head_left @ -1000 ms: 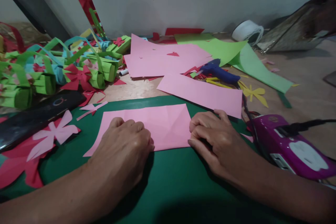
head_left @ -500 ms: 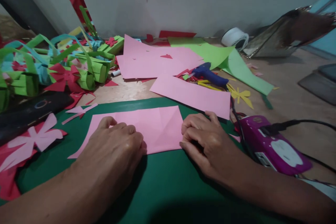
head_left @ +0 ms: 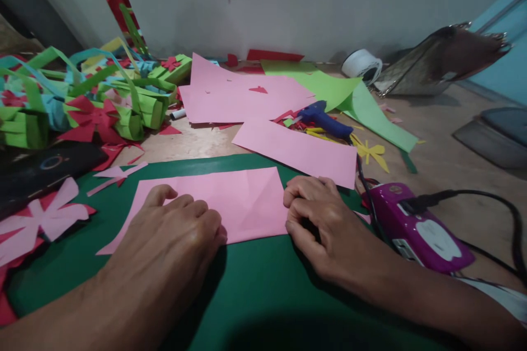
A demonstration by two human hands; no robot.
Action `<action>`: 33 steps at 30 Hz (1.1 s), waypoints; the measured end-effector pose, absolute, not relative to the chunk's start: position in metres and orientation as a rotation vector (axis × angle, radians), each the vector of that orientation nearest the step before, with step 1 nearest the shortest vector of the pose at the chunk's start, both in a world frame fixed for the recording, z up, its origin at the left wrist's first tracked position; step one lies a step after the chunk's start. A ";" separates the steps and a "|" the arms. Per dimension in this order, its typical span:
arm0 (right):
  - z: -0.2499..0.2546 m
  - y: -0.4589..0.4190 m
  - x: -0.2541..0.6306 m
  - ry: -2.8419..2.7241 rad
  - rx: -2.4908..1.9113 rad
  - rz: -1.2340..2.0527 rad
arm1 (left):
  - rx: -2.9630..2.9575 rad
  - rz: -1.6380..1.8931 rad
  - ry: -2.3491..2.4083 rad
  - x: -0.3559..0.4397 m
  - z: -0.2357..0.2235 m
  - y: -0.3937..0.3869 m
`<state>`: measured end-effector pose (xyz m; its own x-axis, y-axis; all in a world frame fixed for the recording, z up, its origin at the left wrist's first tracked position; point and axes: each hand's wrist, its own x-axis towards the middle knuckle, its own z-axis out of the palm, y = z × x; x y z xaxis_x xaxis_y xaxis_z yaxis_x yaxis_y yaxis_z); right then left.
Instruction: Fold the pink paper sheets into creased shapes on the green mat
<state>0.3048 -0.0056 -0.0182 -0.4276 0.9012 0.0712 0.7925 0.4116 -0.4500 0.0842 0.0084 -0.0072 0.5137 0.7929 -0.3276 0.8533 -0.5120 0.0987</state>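
A folded pink sheet of paper (head_left: 247, 197) lies on a green mat (head_left: 263, 296) in front of me, with faint creases near its right end. My left hand (head_left: 177, 230) rests over its left half, fingers curled down at the lower edge; the fingertips are hidden. At the sheet's right edge, my right hand (head_left: 321, 219) is closed, with thumb and forefinger pinched at the lower right corner. Just beyond, a pink paper strip (head_left: 304, 151) overlaps the mat's far edge.
Paper baskets with flowers (head_left: 99, 115) crowd the left, near a black phone (head_left: 45, 170) and pink paper flower (head_left: 41, 219). A blue glue gun (head_left: 325, 119) and larger pink sheets (head_left: 230, 101) lie behind. A purple power strip (head_left: 415, 225) with cords sits right.
The view has shifted slightly, so surrounding things appear a little further left. Both hands stay at the pink paper in nearly the same pose.
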 end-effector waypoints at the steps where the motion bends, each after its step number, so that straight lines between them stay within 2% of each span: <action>1: -0.017 -0.005 0.304 -2.363 -1.475 0.529 | 2.528 -0.325 1.398 0.083 -0.009 0.008; 5: -0.015 -0.004 0.303 -2.360 -1.483 0.569 | 2.545 -0.299 1.395 0.082 -0.009 0.007; 13: -0.016 -0.005 0.306 -2.455 -1.471 0.430 | 2.550 -0.280 1.414 0.084 -0.007 0.007; 21: -0.023 -0.015 0.305 -2.687 -1.053 -0.326 | 2.548 -0.178 1.332 0.070 -0.008 0.001; 33: -0.023 -0.013 0.297 -2.873 -0.834 -0.359 | 2.917 0.445 1.023 0.059 -0.022 -0.007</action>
